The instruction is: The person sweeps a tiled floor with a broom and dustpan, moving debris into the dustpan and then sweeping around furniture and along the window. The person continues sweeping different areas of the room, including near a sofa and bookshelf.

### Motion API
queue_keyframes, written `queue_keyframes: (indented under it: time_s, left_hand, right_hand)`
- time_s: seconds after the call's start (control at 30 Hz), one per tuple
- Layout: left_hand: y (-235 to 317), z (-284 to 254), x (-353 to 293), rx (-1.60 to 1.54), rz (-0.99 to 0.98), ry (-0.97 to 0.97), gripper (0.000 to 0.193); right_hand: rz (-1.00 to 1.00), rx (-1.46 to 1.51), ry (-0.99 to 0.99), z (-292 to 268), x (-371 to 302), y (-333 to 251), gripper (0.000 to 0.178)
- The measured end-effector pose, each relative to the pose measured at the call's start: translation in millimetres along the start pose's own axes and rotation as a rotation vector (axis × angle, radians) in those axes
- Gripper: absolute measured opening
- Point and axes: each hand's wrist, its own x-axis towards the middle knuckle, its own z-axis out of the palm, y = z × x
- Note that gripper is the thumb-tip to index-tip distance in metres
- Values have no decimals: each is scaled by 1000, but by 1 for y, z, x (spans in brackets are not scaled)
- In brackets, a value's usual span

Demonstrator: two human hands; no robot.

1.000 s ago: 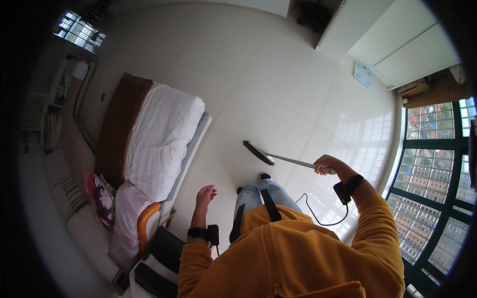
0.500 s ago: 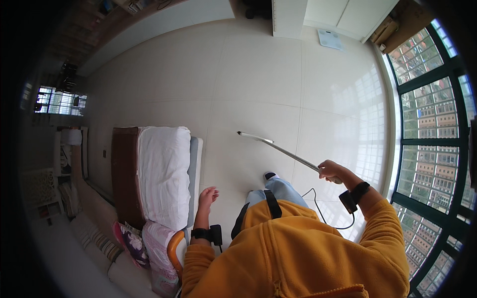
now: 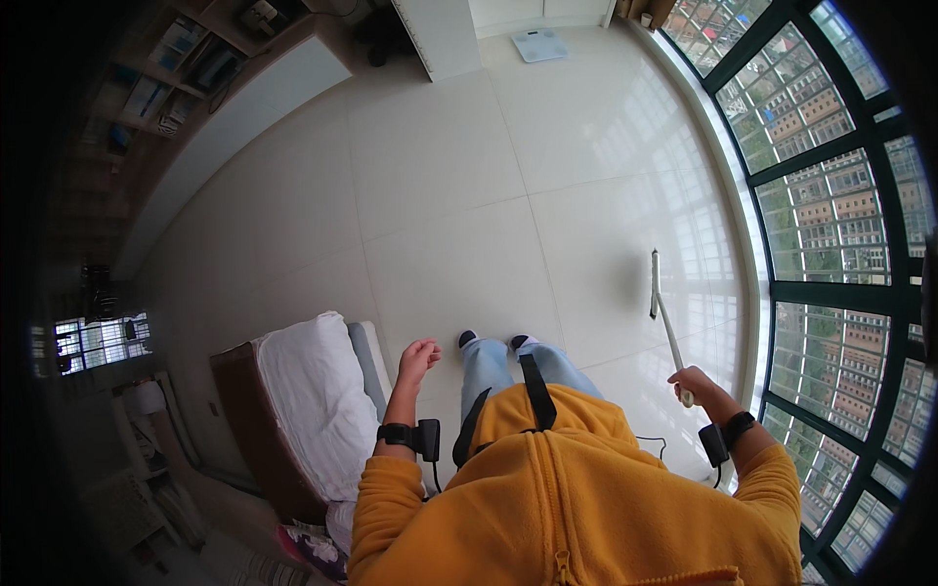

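The pale tiled floor (image 3: 449,264) bears a flat white scale (image 3: 538,46) and the person's feet (image 3: 468,338)

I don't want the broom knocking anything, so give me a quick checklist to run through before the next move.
1. Right hand gripping the broom handle: ok, closed around it.
2. Left hand free: ok, nothing seen in it.
3. Broom head clear of the window: ok, floor shows between them.
4. Bathroom scale out of the way: ok, well beyond the broom head.
5. Broom head resting on the floor: cannot tell from this angle.
6. Cable not snagged: cannot tell, only a short stretch shows.
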Motion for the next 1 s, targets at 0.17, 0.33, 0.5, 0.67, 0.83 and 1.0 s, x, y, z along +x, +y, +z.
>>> queue_keyframes:
  time_s: [0.17,0.33,0.5,0.67,0.83,1.0]
  left_hand:
    - [12,-14,5,30,-54,-65,18]
    - [37,-25,12,-16,-139,-319,22]
    - [52,-41,32,60,-246,-554,42]
    - [54,-111,53,-184,-345,-401,48]
    - [68,-169,66,-430,-330,-330,44]
    - [113,-178,74,-476,-313,-405,49]
  right_hand:
    - [-877,-884,-53,25,64,-46,4]
    - [-408,-341,-211,195,79,-119,2]
    - [9,24,-294,368,36,-199,9]
    - [-60,-112,-448,489,5,-249,13]
    - [-715,-616,-681,578,26,-306,16]
    - [-1392,-972,-705,528,38,-346,20]
